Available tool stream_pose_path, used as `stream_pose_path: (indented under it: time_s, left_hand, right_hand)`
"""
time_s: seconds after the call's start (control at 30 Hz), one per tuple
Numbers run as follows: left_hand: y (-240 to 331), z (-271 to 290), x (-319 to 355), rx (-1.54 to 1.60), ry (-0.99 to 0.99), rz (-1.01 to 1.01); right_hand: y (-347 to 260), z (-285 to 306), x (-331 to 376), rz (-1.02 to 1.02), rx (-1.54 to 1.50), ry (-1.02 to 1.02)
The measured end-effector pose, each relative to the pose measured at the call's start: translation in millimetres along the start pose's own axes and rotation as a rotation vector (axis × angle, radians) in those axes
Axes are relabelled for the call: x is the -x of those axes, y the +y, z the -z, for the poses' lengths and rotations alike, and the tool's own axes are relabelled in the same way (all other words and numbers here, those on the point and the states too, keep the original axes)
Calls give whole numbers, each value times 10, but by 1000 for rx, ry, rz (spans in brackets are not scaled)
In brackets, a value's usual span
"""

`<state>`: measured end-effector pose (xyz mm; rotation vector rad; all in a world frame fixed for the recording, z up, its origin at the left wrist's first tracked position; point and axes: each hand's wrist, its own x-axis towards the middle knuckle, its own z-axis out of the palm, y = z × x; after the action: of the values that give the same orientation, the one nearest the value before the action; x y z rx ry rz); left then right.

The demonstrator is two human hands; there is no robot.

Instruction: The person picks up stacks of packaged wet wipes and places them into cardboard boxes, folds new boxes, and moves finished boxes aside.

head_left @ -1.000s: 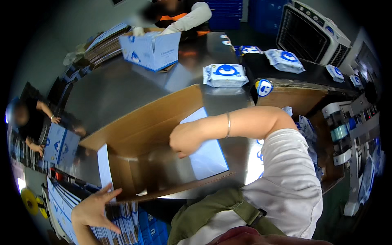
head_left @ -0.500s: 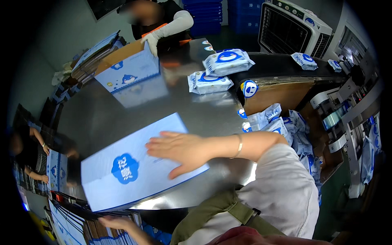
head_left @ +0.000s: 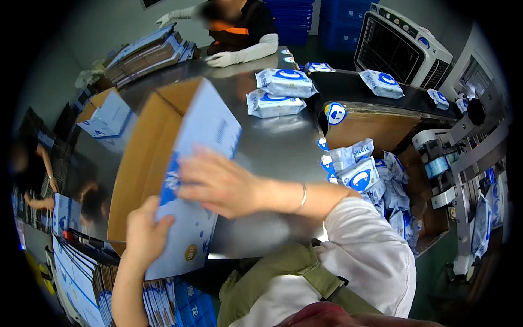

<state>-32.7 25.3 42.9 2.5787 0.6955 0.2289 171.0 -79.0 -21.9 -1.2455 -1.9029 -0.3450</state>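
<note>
A flat-packed cardboard box, white and blue outside and brown inside, stands partly opened on the steel table. My left hand grips its lower near edge. My right hand lies flat with spread fingers on the white and blue panel, pressing against it. The brown inner side of the box faces left.
Blue-and-white wipe packs lie on the far table, and several more are heaped in a bin at my right. A stack of flat boxes sits below left. Another person in white gloves works across the table beside an assembled box. A grey machine stands back right.
The box lay flat on the table under my right palm; now it is raised and partly opened, with my left hand come up from the stack below onto its near edge.
</note>
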Motion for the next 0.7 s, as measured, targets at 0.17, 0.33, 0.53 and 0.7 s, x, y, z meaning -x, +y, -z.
stream_pose_path:
  time_s: [0.17,0.33,0.53,0.7]
  left_hand:
    - [-174,-83,-116,-161,50,-264]
    - [-2323,87,184,-471,132,437]
    - [-1951,81,75,-165,300,467]
    - [-1953,73,338,-252,402,485]
  right_hand:
    - [375,-26,-228,50,181,-664]
    - [455,-477,583,70,89,-473]
    - [840,-971,1451,-72,76,-276]
    - [2504,1269,1197,-536,935,-107]
